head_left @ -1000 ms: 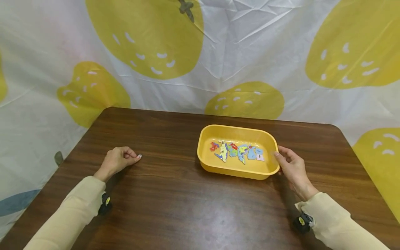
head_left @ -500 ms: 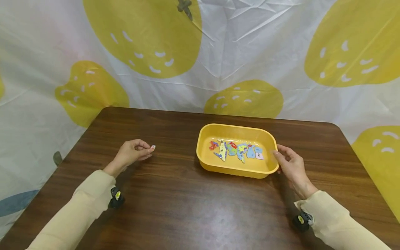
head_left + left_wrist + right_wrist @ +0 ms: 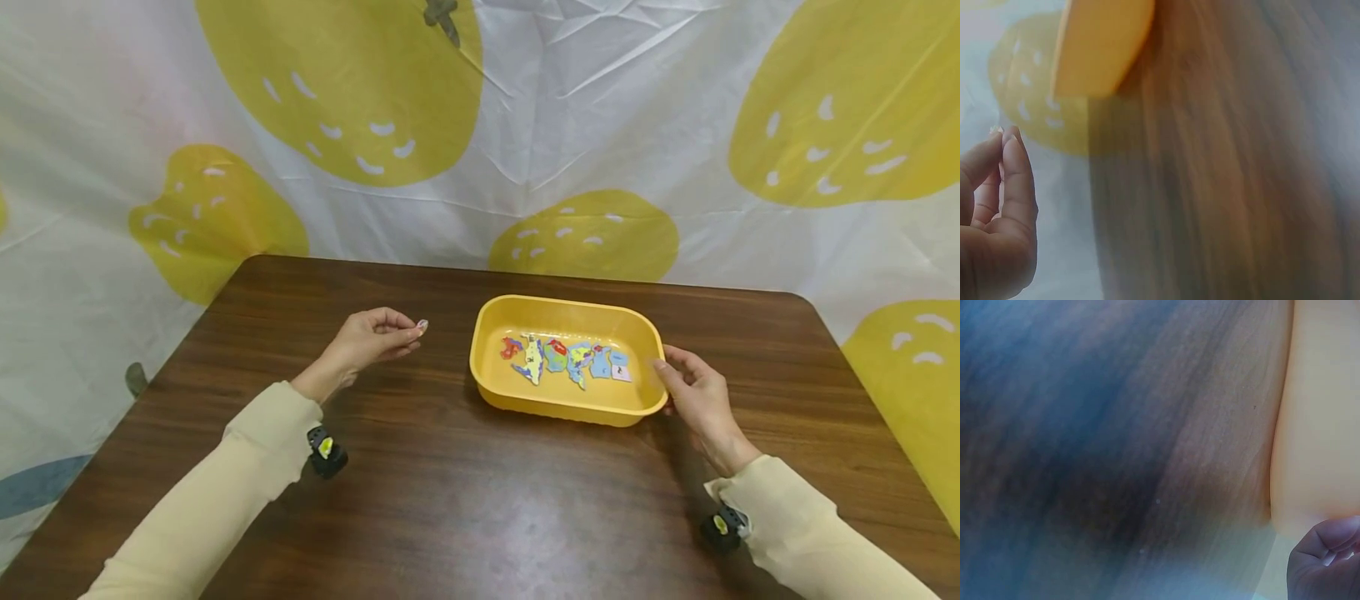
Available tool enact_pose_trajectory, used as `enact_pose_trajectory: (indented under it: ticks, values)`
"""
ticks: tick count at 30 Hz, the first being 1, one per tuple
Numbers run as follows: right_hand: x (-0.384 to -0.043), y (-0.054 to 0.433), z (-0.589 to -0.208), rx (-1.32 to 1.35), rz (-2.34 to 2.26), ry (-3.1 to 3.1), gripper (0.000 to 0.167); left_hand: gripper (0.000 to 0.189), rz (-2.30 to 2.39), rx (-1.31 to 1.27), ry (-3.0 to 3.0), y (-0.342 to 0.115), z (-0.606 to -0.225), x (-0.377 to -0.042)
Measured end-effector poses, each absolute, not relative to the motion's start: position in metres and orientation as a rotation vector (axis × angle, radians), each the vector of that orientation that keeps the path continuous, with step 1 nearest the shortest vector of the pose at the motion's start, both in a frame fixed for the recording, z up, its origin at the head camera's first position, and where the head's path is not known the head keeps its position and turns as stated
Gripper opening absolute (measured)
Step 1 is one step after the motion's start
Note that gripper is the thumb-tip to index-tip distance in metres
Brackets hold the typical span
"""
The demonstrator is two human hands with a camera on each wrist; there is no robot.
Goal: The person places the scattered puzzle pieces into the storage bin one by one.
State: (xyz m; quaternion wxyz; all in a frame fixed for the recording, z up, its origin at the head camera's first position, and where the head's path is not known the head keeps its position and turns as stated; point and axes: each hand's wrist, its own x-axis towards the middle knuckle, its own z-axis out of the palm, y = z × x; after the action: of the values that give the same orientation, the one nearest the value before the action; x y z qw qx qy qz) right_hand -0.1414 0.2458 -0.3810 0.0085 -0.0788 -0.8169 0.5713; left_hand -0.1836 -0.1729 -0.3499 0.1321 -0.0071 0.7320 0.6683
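My left hand [image 3: 371, 342] is raised to the left of the yellow plastic tray [image 3: 551, 404], pinching a small puzzle piece [image 3: 422, 327], whitish with a touch of red, between thumb and forefinger. In the left wrist view only a pale tip of that piece [image 3: 996, 129] shows past the fingertips. At the tray's right end, my right hand [image 3: 701, 400] grips the rim with the thumb over the edge and the other fingers outside. Several colourful map puzzle pieces [image 3: 579, 360] lie in a row on the tray's floor, red at the left, pale blue and pink at the right.
Both hands work over a dark wood-grain table [image 3: 450, 517]. Behind its far edge hangs a white cloth [image 3: 517, 150] printed with big yellow fruit. A small black camera is strapped at each wrist, below beige sleeves [image 3: 225, 475].
My left hand has travelled right and away from me, toward the tray, with the small puzzle piece between its fingertips. The right hand and the tray have stayed in place.
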Motion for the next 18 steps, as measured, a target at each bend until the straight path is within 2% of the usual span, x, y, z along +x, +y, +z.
enact_pose_trajectory:
  ticks: [8,18]
  values:
    - [-0.142,0.246,-0.380,-0.244,1.790,-2.548,0.053,0.017,1.855,0.053,2.101,-0.110,-0.334,-0.196]
    - [-0.142,0.246,-0.382,-0.251,1.768,-2.563,0.053,0.020,1.788,0.104,1.979,-0.042,-0.334,-0.200]
